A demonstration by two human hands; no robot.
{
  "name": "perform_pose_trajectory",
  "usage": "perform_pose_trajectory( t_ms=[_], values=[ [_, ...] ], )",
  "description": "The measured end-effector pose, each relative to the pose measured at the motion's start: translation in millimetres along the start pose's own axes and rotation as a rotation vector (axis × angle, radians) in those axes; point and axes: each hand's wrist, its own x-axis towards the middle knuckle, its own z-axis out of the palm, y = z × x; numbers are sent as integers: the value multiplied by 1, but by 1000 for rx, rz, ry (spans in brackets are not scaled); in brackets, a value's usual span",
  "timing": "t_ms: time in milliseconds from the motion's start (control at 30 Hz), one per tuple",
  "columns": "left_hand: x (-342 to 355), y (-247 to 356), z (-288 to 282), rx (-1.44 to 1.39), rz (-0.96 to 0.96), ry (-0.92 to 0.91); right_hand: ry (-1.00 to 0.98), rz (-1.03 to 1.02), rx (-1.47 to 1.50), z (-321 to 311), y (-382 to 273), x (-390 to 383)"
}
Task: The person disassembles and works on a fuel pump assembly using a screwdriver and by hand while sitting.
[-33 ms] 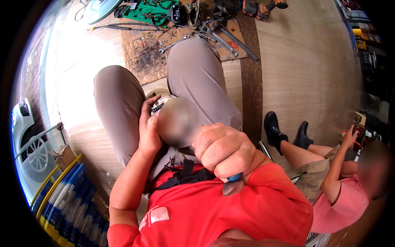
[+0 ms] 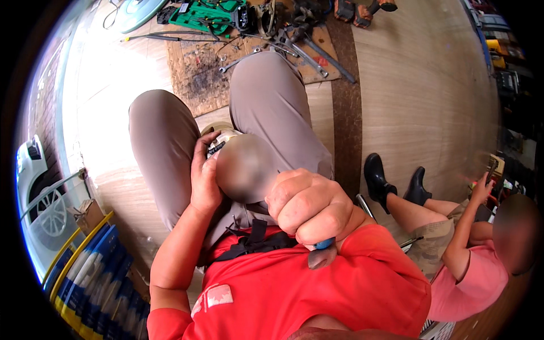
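A part (image 2: 227, 135) with pale and black bits is held in the left hand (image 2: 205, 177), low between the thighs and in front of the lap. Its side is gripped by curled fingers and thumb; most of the part is covered by a blurred patch, so its shape, and how widely the grip is spread, cannot be told. A tool (image 2: 323, 244) is clenched in the right hand (image 2: 310, 207), which is closed in a tight fist just right of the blurred patch. The blue and clear butt of the tool is left showing below the fist, near the red shirt (image 2: 306, 292). Whether the part is touched by the tool cannot be told.

Beyond the knees, cardboard (image 2: 195, 85) is spread on the floor, with a spanner (image 2: 239, 60) laid on it and a green case (image 2: 198, 17) placed at its far edge. At the right, black boots (image 2: 377, 177) are worn by a seated person (image 2: 470, 277).
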Motion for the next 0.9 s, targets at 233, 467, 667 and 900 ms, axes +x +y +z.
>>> perform_pose_trajectory(
  t_ms=[233, 467, 667, 900],
  values=[
    [4, -11, -14, 123, 34, 9, -6, 37, 60, -8, -6, -7],
    [4, -6, -6, 170, 118, 21, -169, -14, -176, 16, -15, -1],
    [-5, -5, -3, 263, 126, 6, -113, 11, -153, 18, -21, 5],
    [-2, -14, -7, 77, 324, -51, 445, 235, 204, -24, -77, 18]
  ],
)
